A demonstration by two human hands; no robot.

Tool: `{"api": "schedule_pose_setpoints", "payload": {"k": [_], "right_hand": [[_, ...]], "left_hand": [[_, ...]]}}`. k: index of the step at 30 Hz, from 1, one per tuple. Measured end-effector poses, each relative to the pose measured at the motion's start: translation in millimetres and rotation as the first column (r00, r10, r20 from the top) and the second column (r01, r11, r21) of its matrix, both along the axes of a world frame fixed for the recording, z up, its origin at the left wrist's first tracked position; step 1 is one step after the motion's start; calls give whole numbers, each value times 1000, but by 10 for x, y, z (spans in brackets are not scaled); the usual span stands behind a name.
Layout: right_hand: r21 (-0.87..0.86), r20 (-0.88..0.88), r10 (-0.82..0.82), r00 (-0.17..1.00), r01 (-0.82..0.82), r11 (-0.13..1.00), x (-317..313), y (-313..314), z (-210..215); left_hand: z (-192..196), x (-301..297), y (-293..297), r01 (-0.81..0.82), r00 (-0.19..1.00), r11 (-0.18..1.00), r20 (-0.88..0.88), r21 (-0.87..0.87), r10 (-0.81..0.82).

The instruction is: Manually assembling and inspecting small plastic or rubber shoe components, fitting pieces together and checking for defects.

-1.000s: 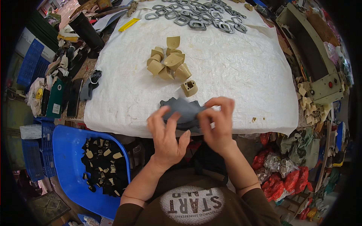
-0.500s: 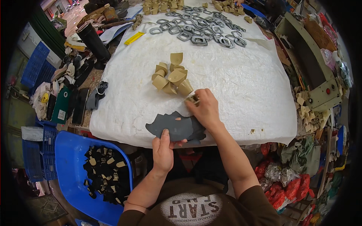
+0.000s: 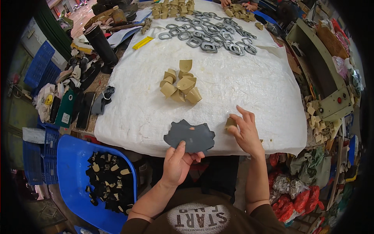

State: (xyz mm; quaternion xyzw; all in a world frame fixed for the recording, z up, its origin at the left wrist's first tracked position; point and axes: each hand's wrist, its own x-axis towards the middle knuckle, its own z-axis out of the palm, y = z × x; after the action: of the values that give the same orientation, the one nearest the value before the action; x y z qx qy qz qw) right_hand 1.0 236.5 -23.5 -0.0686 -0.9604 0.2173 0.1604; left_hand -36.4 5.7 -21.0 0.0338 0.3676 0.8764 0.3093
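My left hand (image 3: 177,163) holds a flat dark grey sheet piece (image 3: 189,134) by its near edge, thumb on top. The piece has a notched outline and a small hole near its far edge. To its right, my right hand (image 3: 247,133) has thumb and forefinger at either side of a small tan curved piece (image 3: 230,123), the other fingers lifted. This piece is low over the white cloth or on it; I cannot tell which. Beyond my hands, several tan curved pieces (image 3: 186,82) lie in a loose pile on the cloth.
White cloth (image 3: 257,85) covers the table. Grey rings (image 3: 209,47) and more tan pieces (image 3: 171,8) lie at its far end, near another person's hands (image 3: 249,6). A blue tub (image 3: 74,187) with dark and tan bits stands at lower left. A pale green metal housing (image 3: 335,97) stands right.
My right hand has moved right, away from the pile, with one tan curved piece. My left hand has shifted slightly right with the grey piece, whose hole now shows more fully.
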Motion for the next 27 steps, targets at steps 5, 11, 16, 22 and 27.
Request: {"api": "schedule_pose_setpoints", "payload": {"k": [5, 11, 16, 22, 27], "right_hand": [[47, -39, -78, 996, 80, 996, 41, -24, -115], [-468, -211, -126, 969, 13, 884, 292, -271, 78], [-568, -470, 140, 872, -420, 708, 433, -661, 377], [-539, -585, 119, 802, -494, 682, 379, -881, 199], [-449, -615, 171, 770, -520, 726, 354, -874, 147]], "left_hand": [[-26, 49, -10, 47, 999, 996, 4, 74, -47], [-7, 127, -40, -31, 997, 999, -77, 11, 32], [-42, 224, 59, -96, 992, 995, -83, -25, 93], [68, 370, 83, 16, 996, 998, -87, 65, -10], [85, 407, 52, 38, 998, 991, -47, 129, -32]]}}
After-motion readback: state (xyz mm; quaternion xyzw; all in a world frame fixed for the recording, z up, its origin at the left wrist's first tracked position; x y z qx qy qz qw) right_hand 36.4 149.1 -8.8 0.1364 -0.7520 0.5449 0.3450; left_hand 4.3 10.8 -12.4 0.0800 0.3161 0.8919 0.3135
